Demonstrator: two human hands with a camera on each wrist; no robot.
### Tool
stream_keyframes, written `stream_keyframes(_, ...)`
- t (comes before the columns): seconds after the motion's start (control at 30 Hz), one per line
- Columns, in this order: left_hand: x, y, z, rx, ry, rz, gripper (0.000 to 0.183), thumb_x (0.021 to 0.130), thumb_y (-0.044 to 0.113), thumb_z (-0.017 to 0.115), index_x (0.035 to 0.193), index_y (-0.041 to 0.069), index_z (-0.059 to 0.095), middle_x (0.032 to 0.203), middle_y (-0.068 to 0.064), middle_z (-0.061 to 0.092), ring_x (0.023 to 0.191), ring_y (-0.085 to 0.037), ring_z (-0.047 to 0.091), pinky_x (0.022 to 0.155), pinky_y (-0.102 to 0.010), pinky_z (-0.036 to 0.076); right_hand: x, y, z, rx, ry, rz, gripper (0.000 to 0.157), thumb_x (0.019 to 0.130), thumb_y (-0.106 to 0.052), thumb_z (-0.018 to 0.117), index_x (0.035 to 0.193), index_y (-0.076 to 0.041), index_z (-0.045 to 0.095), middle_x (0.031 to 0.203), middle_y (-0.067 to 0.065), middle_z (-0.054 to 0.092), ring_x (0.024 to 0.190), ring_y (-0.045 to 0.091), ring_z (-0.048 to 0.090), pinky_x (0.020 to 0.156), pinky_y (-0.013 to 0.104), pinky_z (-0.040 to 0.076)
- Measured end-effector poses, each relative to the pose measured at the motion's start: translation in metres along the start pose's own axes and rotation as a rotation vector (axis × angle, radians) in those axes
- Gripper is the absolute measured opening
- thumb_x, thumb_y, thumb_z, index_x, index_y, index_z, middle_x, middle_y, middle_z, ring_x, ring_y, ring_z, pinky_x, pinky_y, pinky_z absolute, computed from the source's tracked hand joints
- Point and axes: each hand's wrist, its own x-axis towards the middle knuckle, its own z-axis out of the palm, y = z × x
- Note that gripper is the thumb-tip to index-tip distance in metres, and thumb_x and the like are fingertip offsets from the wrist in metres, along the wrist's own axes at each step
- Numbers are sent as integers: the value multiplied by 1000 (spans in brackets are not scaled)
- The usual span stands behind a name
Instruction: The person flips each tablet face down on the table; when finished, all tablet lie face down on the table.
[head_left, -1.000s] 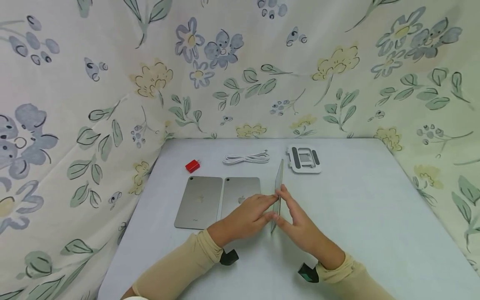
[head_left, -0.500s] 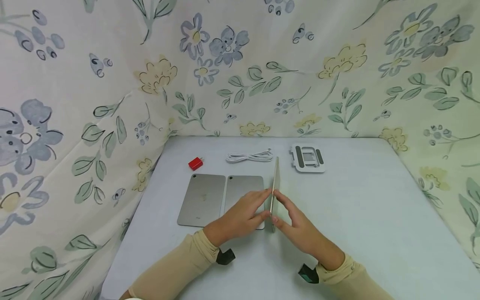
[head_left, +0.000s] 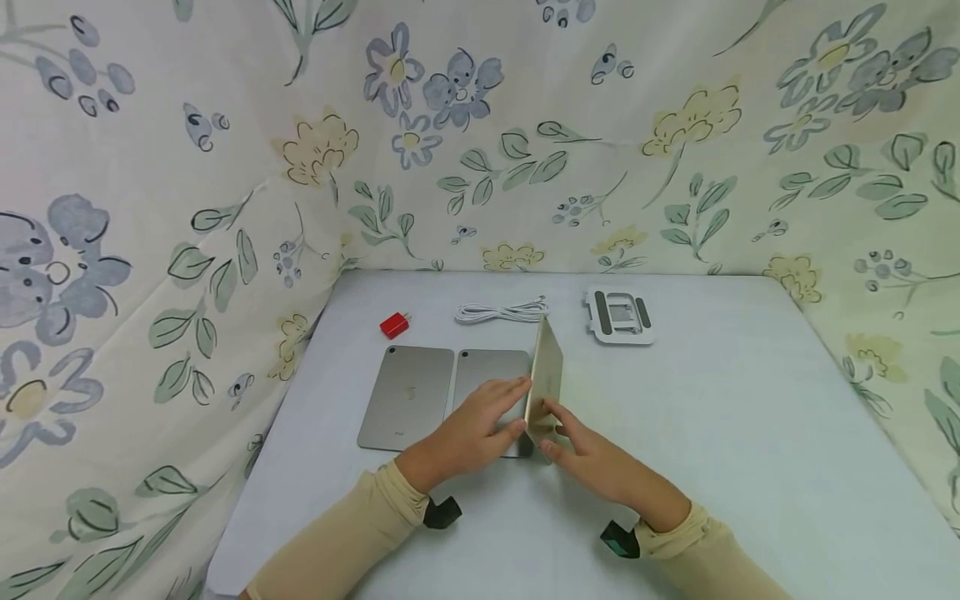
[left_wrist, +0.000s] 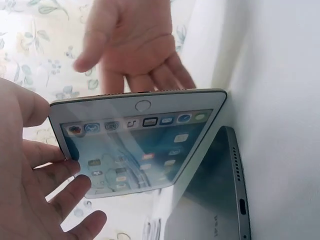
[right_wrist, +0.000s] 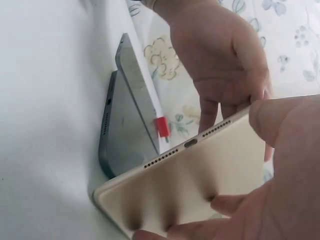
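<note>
A tablet (head_left: 549, 375) with a gold back stands on its long edge, leaning left. Its lit screen (left_wrist: 137, 150), with a round home button and app icons, faces my left hand (head_left: 472, 433). The left thumb is at the near upper corner, and the left fingers (left_wrist: 65, 172) lie along the upper edge on the screen side. My right hand (head_left: 596, 458) is on the other side, its spread fingertips at the gold back (right_wrist: 225, 160). Just under the lean lies a second tablet (head_left: 487, 375), grey back up, partly hidden by the left hand.
Left of that, a third tablet (head_left: 405, 400) lies grey back up. Behind them are a red charger plug (head_left: 393, 325) and a coiled white cable (head_left: 498, 312). A white and grey folding stand (head_left: 619, 317) lies at the back right. Floral cloth (head_left: 480, 150) hangs behind the table.
The standing tablet has shifted left and turned from nearly upright to leaning left, so its gold back now shows. Both hands moved with it, the right fingers spreading apart.
</note>
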Motion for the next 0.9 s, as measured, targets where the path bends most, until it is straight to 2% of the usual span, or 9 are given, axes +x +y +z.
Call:
stream_keyframes(0.1, -3, -3, -1, 5, 9, -7, 61, 112, 25, 56, 164, 1, 38, 167, -13, 40, 151, -31, 40, 119, -54, 38, 1, 4, 2, -20, -20, 26, 84, 110, -59, 49, 174, -20, 10, 170, 14, 34, 152, 38, 39, 117, 67, 33)
stream_keyframes(0.27, -6, -5, -4, 17, 23, -25, 61, 109, 20, 60, 163, 0, 41, 165, -13, 43, 150, -30, 41, 119, -53, 39, 2, 9, 2, -38, -25, 24, 83, 111, -58, 49, 174, -20, 10, 165, 16, 41, 151, 38, 40, 119, 66, 32)
stream_keyframes(0.47, -9, -5, -7, 26, 43, -41, 61, 104, 16, 64, 159, -2, 45, 162, -15, 48, 148, -32, 44, 118, -52, 41, 3, 12, 3, -62, -26, 5, 83, 111, -55, 50, 173, -15, 10, 168, 17, 37, 154, 39, 35, 120, 66, 29)
stream_keyframes(0.63, -10, -6, -9, 46, 59, -53, 61, 102, 17, 66, 157, -2, 50, 159, -14, 52, 145, -31, 47, 117, -50, 42, 4, 13, 2, -86, -24, -19, 83, 112, -53, 50, 173, -10, 12, 171, 16, 32, 154, 38, 35, 121, 63, 29)
stream_keyframes(0.9, -11, -10, -7, 106, 67, -69, 60, 99, 21, 72, 152, -3, 56, 154, -13, 58, 140, -33, 51, 113, -51, 46, 3, 14, 0, -103, -1, -21, 84, 111, -54, 51, 171, -5, 18, 165, 20, 41, 152, 38, 38, 121, 61, 31)
